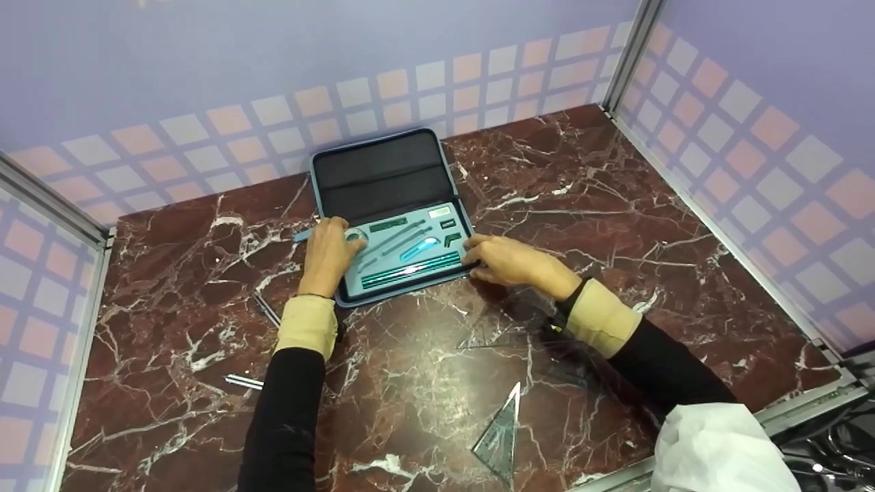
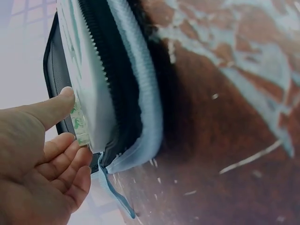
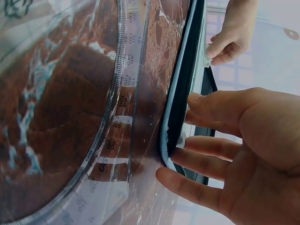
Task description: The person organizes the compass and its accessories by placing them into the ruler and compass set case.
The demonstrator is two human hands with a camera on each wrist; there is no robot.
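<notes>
A blue zippered case (image 1: 393, 295) lies unfolded on the table, its dark lid (image 1: 383, 174) leaning back. Inside, a pale blue tray (image 1: 353, 281) bears teal striped pencils (image 1: 410, 270), a light blue utility knife (image 1: 419, 251) and a white eraser (image 1: 439, 212). At the tray's left end my left hand (image 1: 326, 254) pinches a roll of tape (image 1: 355, 235); in the left wrist view the tape's green-and-white edge (image 2: 79, 123) shows between thumb and fingers. My right hand (image 1: 507, 262) touches the case's right edge with loosely extended fingers (image 3: 199, 157).
A clear set square (image 1: 501, 437) lies near the front. A transparent protractor (image 3: 125, 61) is under the right wrist. Slim metallic tools (image 1: 244, 382) lie left of the left forearm. Tiled-pattern panels (image 1: 393, 85) enclose the table, and a white cloth-like shape (image 1: 724, 447) stands at front right.
</notes>
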